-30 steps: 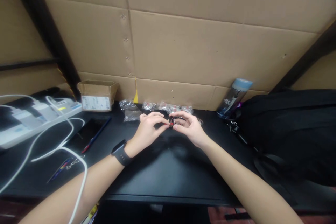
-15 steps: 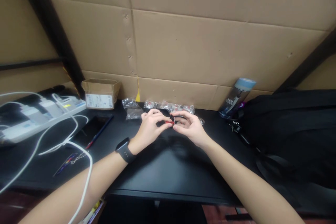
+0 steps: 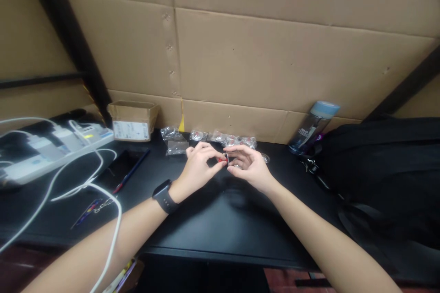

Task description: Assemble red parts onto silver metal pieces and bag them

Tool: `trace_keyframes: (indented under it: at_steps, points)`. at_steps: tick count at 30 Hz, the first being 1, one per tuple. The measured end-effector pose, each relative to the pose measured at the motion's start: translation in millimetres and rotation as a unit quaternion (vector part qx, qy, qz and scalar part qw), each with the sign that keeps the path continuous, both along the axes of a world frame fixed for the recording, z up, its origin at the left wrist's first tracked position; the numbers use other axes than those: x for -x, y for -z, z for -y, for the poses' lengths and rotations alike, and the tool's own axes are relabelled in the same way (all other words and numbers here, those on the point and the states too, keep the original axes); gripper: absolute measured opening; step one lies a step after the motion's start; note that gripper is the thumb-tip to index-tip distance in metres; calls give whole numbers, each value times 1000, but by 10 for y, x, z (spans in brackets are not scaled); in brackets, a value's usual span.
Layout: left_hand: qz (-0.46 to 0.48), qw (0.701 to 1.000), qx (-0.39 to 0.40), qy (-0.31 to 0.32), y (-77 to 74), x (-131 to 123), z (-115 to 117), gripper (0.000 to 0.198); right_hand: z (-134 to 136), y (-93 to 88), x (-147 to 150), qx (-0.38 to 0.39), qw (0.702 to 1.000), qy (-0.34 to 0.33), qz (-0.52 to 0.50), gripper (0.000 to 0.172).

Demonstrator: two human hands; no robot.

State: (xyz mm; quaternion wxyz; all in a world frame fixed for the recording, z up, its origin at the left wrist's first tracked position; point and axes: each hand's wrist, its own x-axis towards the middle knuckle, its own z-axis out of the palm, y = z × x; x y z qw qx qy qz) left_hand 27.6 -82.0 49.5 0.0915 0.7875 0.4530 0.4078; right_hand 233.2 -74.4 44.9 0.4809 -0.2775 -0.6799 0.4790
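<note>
Between my two hands, above the black table, is a small round red piece with a silvery rim; its exact kind is too small to make out. My left hand pinches its red side between thumb and fingers. From the other side, my right hand grips the rim with thumb and fingertips. Just behind the hands lie several small round items in clear plastic packets. A flat clear plastic packet lies behind my left hand. Partly hidden by my right hand is a clear round piece.
At left are a white power strip with cables, a dark phone and a keychain. A small cardboard box stands at the back. On the right are a water bottle and a black bag. Cardboard walls the back.
Both hands stay nearly in place around the small round piece. A dark part seen at its top earlier no longer shows. The view has shifted slightly.
</note>
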Motion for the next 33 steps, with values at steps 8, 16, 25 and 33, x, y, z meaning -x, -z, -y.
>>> trace_keyframes:
  at_steps: [8,16,25,33]
  points:
    - [23,1000,3,16,-11,7,-3,5,40,12,37,-77,995,42,41,45]
    - [138,982,94,93,115,45,-138,6,54,22,43,-162,981,64,90,45]
    - [244,922,177,241,119,45,-193,29,97,-128,4,-306,929,132,161,46]
    - [309,877,255,266,158,36,-184,53,85,-122,1,-359,908,125,176,45]
